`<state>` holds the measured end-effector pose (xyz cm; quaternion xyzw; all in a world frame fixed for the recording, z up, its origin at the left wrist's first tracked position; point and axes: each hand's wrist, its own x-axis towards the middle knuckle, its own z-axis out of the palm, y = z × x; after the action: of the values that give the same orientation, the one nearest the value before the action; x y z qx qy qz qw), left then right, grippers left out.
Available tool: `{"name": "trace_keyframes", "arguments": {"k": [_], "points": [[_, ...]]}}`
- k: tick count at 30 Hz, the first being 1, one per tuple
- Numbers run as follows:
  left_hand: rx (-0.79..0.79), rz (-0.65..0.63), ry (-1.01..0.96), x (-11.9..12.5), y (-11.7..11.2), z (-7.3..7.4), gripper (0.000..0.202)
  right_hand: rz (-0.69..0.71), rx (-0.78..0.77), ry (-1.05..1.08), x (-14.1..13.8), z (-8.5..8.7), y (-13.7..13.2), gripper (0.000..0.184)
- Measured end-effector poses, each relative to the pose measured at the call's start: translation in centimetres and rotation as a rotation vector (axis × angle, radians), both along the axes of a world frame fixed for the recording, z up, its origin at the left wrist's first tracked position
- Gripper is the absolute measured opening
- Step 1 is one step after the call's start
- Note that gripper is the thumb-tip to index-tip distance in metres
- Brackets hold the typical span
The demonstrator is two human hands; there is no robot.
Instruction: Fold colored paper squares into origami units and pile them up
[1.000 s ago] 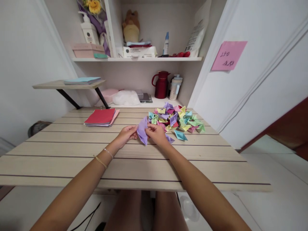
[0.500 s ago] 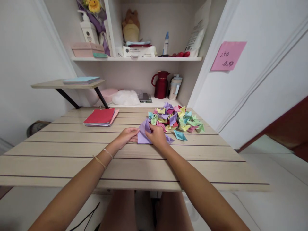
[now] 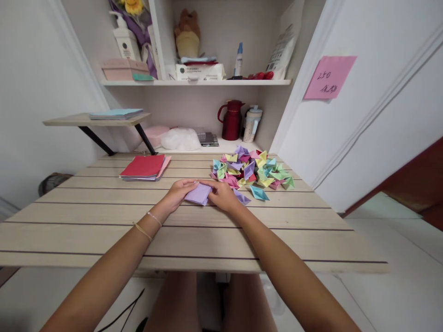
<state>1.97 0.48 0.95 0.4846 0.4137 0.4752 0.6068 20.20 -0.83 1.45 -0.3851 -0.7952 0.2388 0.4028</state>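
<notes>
A small folded sheet of purple paper point(image 3: 198, 194) is held just over the slatted table. My left hand point(image 3: 180, 192) pinches its left side, thumb on top. On the other side, my right hand point(image 3: 221, 195) grips its right edge, with some fingertips hidden by the paper. A purple paper boat point(image 3: 241, 197) lies right beside my right hand. Behind it spreads a pile of folded paper boats point(image 3: 249, 170) in purple, pink, yellow, green and blue, and a blue paper boat point(image 3: 259, 192) sits at the pile's front.
On the left of the table point(image 3: 104, 230) lies a stack of coloured paper point(image 3: 143, 167), red on top. A small raised shelf point(image 3: 69, 121) carries blue sheets point(image 3: 116, 113). Behind stand a red jug point(image 3: 232, 121), a pale cup point(image 3: 252, 124) and a white plastic bag point(image 3: 180, 139).
The purple paper has gone from a larger, partly raised sheet to a smaller folded piece. It has shifted slightly left, and both hands have come closer together around it.
</notes>
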Motion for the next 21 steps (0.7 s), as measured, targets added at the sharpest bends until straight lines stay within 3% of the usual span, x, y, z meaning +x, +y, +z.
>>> {"name": "trace_keyframes", "arguments": {"k": [8, 12, 21], "points": [[0.121, 0.177, 0.017, -0.8, 0.8, -0.4, 0.038, 0.169, -0.292, 0.223, -0.4, -0.3, -0.3, 0.047], [0.118, 0.132, -0.045, -0.4, 0.5, 0.0, 0.032, 0.14, -0.344, 0.281, -0.4, -0.3, -0.3, 0.05], [0.112, -0.061, -0.092, 0.4, -0.9, 1.1, 0.044, 0.026, -0.363, 0.556, -0.7, -0.1, 0.1, 0.041]]}}
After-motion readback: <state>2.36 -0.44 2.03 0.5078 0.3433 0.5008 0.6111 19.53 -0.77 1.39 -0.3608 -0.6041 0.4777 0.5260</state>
